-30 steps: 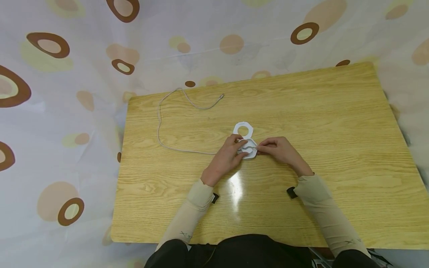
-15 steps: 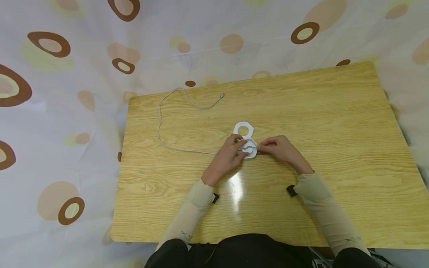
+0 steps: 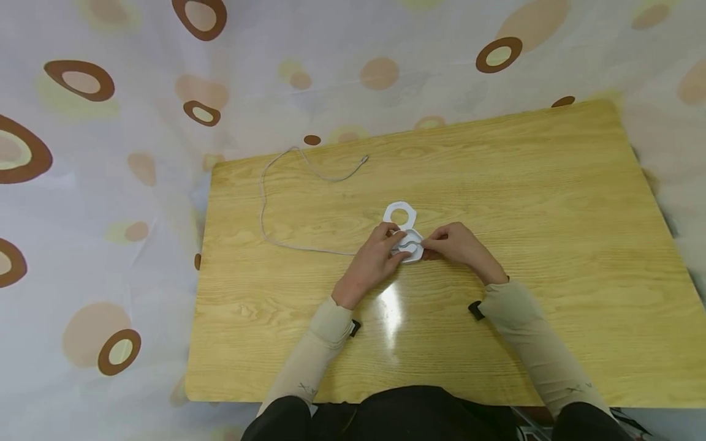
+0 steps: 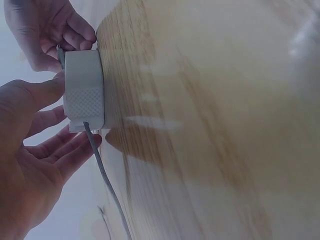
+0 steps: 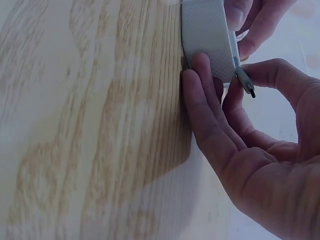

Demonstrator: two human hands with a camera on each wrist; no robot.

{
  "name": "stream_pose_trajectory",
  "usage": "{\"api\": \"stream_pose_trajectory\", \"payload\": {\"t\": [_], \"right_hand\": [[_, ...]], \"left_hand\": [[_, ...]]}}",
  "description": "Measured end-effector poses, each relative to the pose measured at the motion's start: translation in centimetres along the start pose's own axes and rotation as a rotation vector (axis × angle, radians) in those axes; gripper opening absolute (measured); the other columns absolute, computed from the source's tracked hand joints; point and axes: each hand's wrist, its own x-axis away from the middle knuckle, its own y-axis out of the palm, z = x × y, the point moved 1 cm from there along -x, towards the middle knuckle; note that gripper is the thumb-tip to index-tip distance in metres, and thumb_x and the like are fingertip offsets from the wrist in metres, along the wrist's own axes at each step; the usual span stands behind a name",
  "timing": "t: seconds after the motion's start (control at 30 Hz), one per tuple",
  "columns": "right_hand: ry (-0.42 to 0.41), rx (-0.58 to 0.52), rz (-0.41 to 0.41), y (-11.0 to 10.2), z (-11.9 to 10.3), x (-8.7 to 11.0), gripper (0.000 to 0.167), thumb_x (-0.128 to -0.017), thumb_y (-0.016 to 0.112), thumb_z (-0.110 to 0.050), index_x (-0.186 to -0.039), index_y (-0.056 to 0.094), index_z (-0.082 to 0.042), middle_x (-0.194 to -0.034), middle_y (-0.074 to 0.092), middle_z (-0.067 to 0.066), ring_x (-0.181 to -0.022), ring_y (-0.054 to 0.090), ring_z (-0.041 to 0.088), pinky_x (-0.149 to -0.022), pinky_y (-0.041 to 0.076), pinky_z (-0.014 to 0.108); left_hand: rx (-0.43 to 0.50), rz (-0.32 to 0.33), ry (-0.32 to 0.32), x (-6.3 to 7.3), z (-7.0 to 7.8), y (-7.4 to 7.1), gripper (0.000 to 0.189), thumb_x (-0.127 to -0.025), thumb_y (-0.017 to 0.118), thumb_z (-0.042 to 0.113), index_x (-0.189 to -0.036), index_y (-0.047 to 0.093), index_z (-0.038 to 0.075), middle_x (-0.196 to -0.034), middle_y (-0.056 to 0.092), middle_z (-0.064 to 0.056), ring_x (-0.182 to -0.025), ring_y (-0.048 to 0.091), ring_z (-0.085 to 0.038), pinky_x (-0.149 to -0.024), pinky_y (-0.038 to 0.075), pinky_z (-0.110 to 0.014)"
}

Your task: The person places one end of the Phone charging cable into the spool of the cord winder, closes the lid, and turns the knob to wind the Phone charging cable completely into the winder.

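Note:
A white octagonal cable winder case (image 3: 411, 254) lies on the wooden table with its ring-shaped lid (image 3: 409, 208) folded back on the far side. My left hand (image 3: 368, 262) grips the case from the left, thumb at its near part and fingers at its far part. A thin grey cable (image 3: 309, 248) enters the case on the left and runs in a curve through its inside. At the right edge, my right hand (image 3: 458, 246) pinches the cable's short end, and the metal-tipped plug (image 5: 245, 81) sticks out there in the right wrist view. That hand's other fingertips touch the textured side wall of the case.
The long part of the cable loops over the left of the wooden table (image 3: 540, 196), ending in another plug (image 3: 364, 158) near the back edge. A patterned curtain (image 3: 342, 37) hangs behind the table.
My right hand and forearm have shifted slightly left, with the fingers still at the cable end. The left hand, case and loose cable keep their places.

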Motion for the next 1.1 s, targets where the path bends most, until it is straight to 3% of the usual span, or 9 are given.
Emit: {"api": "stream_pose_trajectory", "payload": {"t": [0.13,0.27,0.5,1.1], "right_hand": [[0.03,-0.061,-0.02,0.25,-0.34,0.12,0.033,-0.103,0.066,-0.024,-0.111,0.074,0.007,-0.094,0.082,0.014,-0.081,0.079,0.015,-0.076,0.062,0.026],[0.061,-0.15,-0.052,0.45,-0.77,0.19,0.034,-0.105,0.062,-0.019,-0.116,0.069,0.012,-0.098,0.081,0.022,-0.077,0.08,0.016,-0.075,0.066,0.033],[0.069,-0.168,-0.101,0.02,-0.59,0.0,0.034,-0.107,0.062,-0.02,-0.12,0.067,0.011,-0.102,0.08,0.023,-0.082,0.081,0.022,-0.077,0.066,0.037],[0.032,-0.245,-0.18,-0.49,0.04,-0.47,0.036,-0.109,0.06,-0.017,-0.126,0.061,0.015,-0.1,0.081,0.02,-0.081,0.081,0.017,-0.077,0.066,0.035]], "left_hand": [[-0.006,-0.008,0.008,0.08,0.11,-0.06,0.043,-0.103,0.071,0.031,-0.137,0.068,0.006,-0.138,0.055,-0.01,-0.121,0.06,-0.022,-0.099,0.056,-0.032],[-0.014,-0.019,0.007,0.11,0.01,-0.19,0.043,-0.103,0.069,0.032,-0.138,0.068,0.007,-0.14,0.055,-0.01,-0.123,0.058,-0.022,-0.099,0.056,-0.031],[-0.012,-0.021,0.015,0.05,-0.16,-0.24,0.042,-0.103,0.07,0.031,-0.137,0.068,0.007,-0.14,0.055,-0.01,-0.123,0.058,-0.023,-0.101,0.055,-0.032],[-0.019,-0.03,0.032,-0.14,0.17,-0.7,0.04,-0.103,0.07,0.028,-0.135,0.069,0.004,-0.137,0.056,-0.013,-0.121,0.058,-0.025,-0.1,0.055,-0.033]]}}
